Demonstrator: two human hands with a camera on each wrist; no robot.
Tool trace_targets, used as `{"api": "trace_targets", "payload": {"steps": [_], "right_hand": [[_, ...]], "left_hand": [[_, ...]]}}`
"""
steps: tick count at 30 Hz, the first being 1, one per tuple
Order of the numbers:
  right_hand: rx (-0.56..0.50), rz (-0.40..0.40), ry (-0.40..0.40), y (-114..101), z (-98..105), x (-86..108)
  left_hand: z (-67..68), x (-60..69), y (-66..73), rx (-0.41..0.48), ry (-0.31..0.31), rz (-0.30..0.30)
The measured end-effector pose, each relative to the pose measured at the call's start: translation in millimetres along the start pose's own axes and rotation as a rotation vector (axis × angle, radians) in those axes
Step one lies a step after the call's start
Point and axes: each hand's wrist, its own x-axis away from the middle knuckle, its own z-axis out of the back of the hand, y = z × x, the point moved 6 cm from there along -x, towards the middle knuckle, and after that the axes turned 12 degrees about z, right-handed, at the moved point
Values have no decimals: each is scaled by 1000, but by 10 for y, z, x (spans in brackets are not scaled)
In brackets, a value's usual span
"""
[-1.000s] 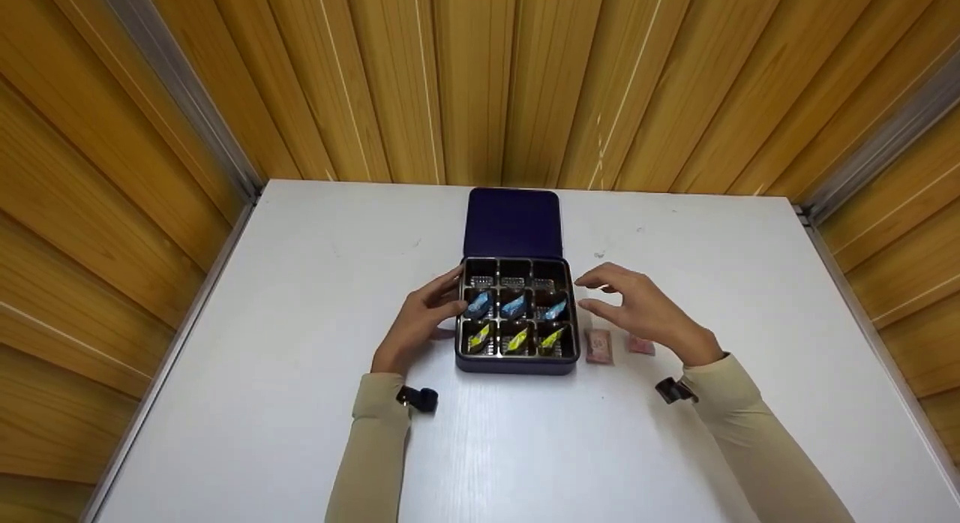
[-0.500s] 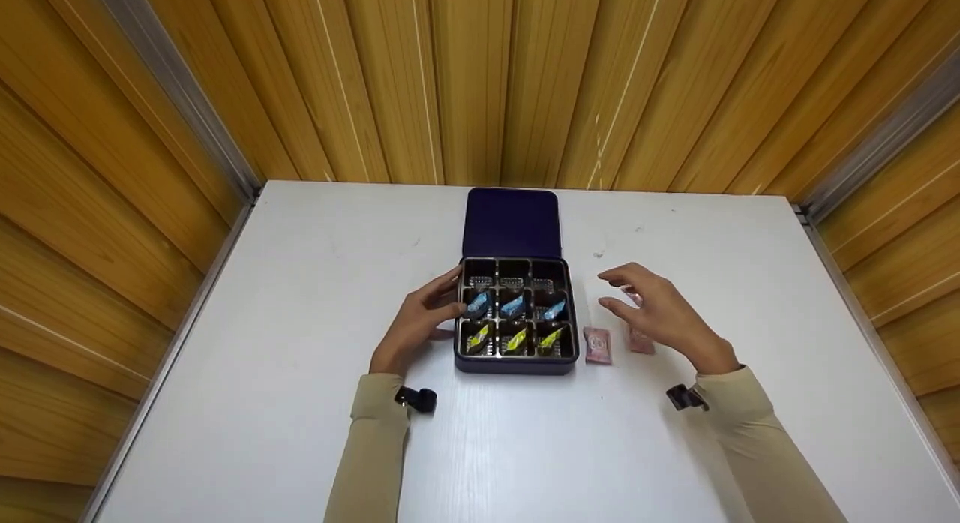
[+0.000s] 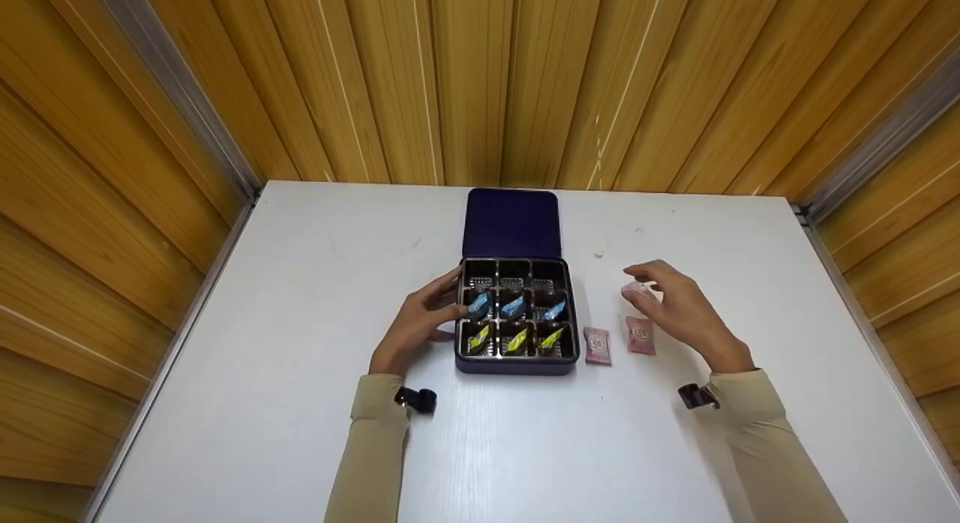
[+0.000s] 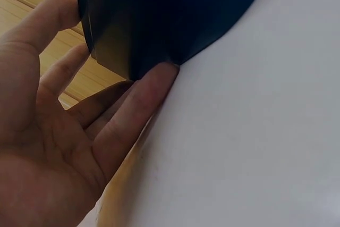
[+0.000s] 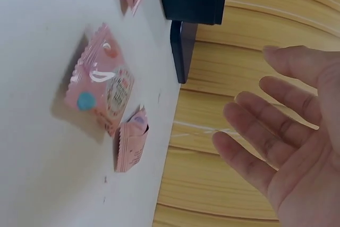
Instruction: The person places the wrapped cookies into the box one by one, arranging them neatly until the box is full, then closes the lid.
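Observation:
A dark blue tin [image 3: 516,365] stands with its lid [image 3: 512,223] laid back, its black insert split into several compartments. Blue-wrapped candies [image 3: 514,306] fill the middle row and yellow-wrapped ones [image 3: 516,340] the front row; the back row holds none. My left hand [image 3: 414,320] rests against the tin's left side, fingers fairly straight, touching its wall [image 4: 159,19]. Right of the tin lie pink-wrapped candies, one beside the tin [image 3: 598,346], another [image 3: 640,335] farther right. Over a third pink candy [image 3: 637,289] hovers my right hand [image 3: 679,313], fingers loosely spread, apart from the candies in the right wrist view.
The white table [image 3: 300,283] carries the tin and candies. Wood-patterned panels [image 3: 480,80] rise behind it and at both sides, with metal posts [image 3: 180,88] at the corners. A black wrist camera [image 3: 417,400] is strapped on each sleeve.
My right hand has drawn away from the tin's right side, moving right to over the far pink candy, so more of the pink candies show. The left hand and tin hold still.

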Motion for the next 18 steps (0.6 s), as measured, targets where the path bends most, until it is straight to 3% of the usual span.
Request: {"api": "trace_targets", "payload": {"steps": [18], "right_hand": [[135, -105, -4, 254, -11, 83]], "left_hand": [[7, 1, 5, -5, 12, 4]]}}
